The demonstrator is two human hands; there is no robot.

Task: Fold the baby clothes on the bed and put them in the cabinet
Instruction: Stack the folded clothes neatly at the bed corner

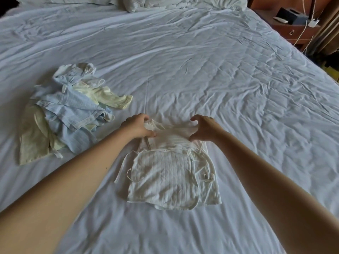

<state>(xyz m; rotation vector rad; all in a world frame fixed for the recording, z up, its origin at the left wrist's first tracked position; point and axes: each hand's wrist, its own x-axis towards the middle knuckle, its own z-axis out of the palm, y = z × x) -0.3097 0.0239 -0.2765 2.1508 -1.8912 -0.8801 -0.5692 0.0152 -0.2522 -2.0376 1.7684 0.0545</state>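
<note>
Bare forearms fill the near corners and reach out over the bed [183, 52], a wide white sheet, soft and creased all over, with pillows bunched along its far edge. A wooden nightstand [295, 28] stands past the far right corner, with cables trailing down it.

On the left lies the pile [67, 114] of unfolded baby clothes: pale blue ribbed pieces tangled with pale yellow ones, limp and thin, one yellow sleeve sticking out to the right. No cabinet is in view.

Between the arms, near the middle, lies the white shirt [168, 176], a ribbed knit wrap top with thin tie strings, spread flat at its near hem and lifted at its far end.

Each hand is pinching that far edge. The left hand [137, 127] has thumb and fingers closed on the bunched left corner; the right hand [203, 128] pinches the right corner the same way, and the cloth is stretched between them.

The step looks like a fold of the far end toward the near hem. To do it well, bring both corners down level and together, line them up with the hem, tuck the loose strings inside, then smooth the ribs flat so the thin knit does not bunch.
</note>
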